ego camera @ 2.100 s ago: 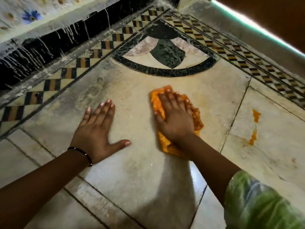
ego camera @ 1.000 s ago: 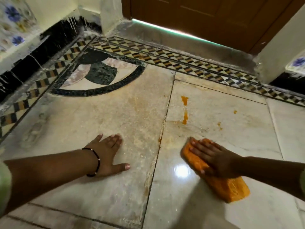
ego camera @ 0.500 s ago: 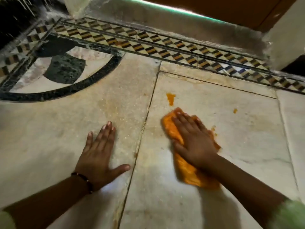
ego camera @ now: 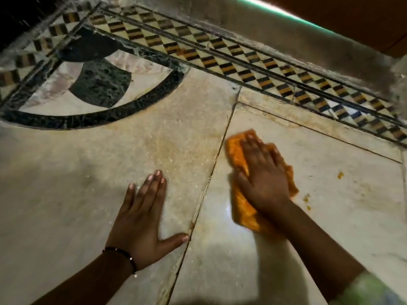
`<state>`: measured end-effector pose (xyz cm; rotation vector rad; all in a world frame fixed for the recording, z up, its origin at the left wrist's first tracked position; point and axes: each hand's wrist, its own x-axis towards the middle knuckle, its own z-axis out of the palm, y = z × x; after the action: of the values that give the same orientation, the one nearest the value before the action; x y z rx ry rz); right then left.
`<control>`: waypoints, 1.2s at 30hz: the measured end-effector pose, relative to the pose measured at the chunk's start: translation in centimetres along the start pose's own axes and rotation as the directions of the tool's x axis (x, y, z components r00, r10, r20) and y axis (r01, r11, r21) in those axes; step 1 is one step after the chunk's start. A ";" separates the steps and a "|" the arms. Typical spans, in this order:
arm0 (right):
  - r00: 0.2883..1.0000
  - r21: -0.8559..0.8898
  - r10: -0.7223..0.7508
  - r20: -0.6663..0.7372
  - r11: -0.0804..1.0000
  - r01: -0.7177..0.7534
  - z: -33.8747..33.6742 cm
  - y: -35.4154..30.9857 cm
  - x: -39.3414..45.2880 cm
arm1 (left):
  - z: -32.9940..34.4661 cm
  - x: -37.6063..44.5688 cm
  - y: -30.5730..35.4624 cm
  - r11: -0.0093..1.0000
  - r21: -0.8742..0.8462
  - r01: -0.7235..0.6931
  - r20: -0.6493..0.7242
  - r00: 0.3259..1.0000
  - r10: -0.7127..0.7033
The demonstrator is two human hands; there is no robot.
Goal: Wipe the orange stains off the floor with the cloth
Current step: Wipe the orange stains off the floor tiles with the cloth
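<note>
The right hand (ego camera: 263,179) lies flat on top of the cloth (ego camera: 239,159) and presses it down on the floor (ego camera: 330,216). Its fingers (ego camera: 253,148) are straight and close together, and they point away from the person, toward the far wall. They look a bit blurry. The right arm comes in from the bottom right corner, and a bit of green sleeve (ego camera: 372,289) shows there. The cloth is orange and crumpled. It sits on the pale slab just right of the crack (ego camera: 211,177) between two slabs. It sticks out past the fingertips at the top and past the wrist at the bottom. The left hand (ego camera: 141,219) rests flat on the slab left of the crack, palm down, holding nothing. Its four fingers are straight and close together, and the thumb (ego camera: 176,239) sticks out wide to the side, with its tip right at the crack. The left arm comes in from the bottom left, and a thin dark band (ego camera: 120,253) goes round the wrist. Small orange stains (ego camera: 340,175) lie on the floor to the right of the cloth, one a little way off and a few tiny ones close by its edge. Beyond the hands runs a checked border (ego camera: 242,62), and a dark curved pattern (ego camera: 99,84) fills the far left.
</note>
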<state>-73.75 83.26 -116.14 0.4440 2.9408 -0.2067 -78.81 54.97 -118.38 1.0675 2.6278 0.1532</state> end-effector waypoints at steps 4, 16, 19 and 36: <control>0.999 -0.031 0.031 -0.018 0.999 -0.032 1.5 -3.0 -5.7 | 0.1 0.0 0.1 1.000 -0.010 -0.001 0.006 1.000 0.002; 0.999 0.019 -0.011 -0.048 1.000 0.012 0.0 -1.9 5.2 | 0.7 0.0 -0.2 1.000 -0.021 -0.013 -0.061 0.998 0.012; 0.967 0.044 0.251 -0.050 0.967 -0.249 0.0 0.4 -2.2 | 0.8 0.0 -0.4 0.999 -0.047 -0.006 -0.073 0.997 0.002; 0.974 0.028 0.223 -0.026 0.975 -0.223 1.6 2.6 -10.0 | 1.3 -0.2 3.8 0.980 -0.195 0.042 -0.250 0.964 -0.092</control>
<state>-63.33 82.62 -116.24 0.7809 2.8878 -0.2096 -75.76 57.56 -118.81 0.9483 2.8031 0.5499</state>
